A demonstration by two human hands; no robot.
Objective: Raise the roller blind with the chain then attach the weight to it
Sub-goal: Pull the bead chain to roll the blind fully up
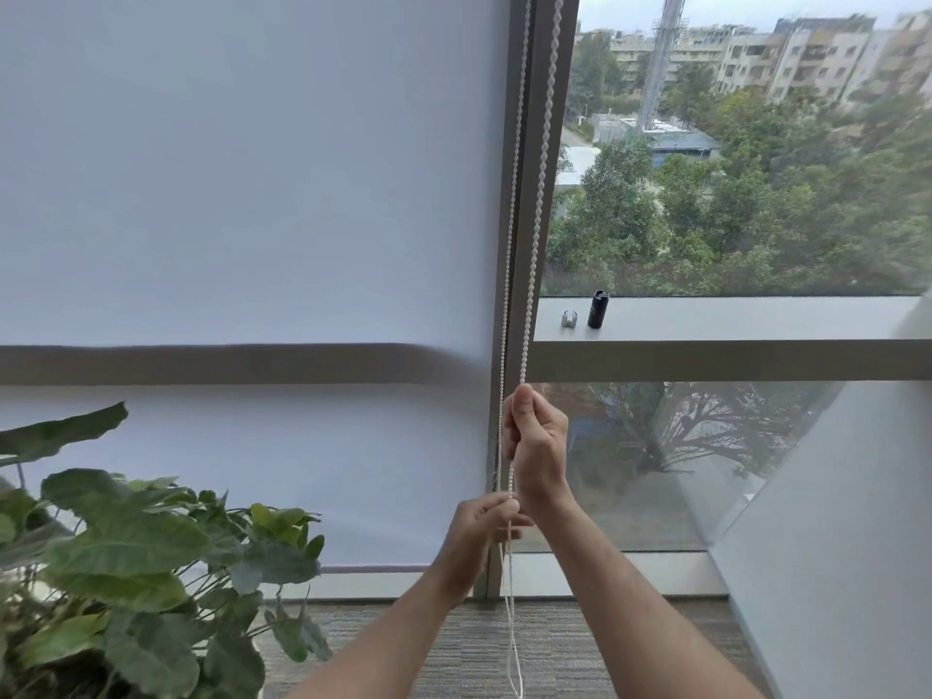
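Observation:
A white roller blind (242, 194) covers the left window pane, its bottom bar (373, 567) low near the floor. A white bead chain (542, 158) hangs in two strands along the grey window post. My right hand (537, 441) is shut on the right strand, thumb upward. Just below it, my left hand (486, 529) pinches the chain too. The loop's lower end (514, 663) dangles between my forearms. A black cylindrical weight (598, 309) stands upright on the grey window ledge (756, 317), with a small silver piece (569, 318) to its left.
A large-leaved potted plant (126, 557) fills the lower left corner. A white wall (847, 522) slants in at the right. Grey carpet (580, 648) lies below. Trees and buildings show through the uncovered right pane.

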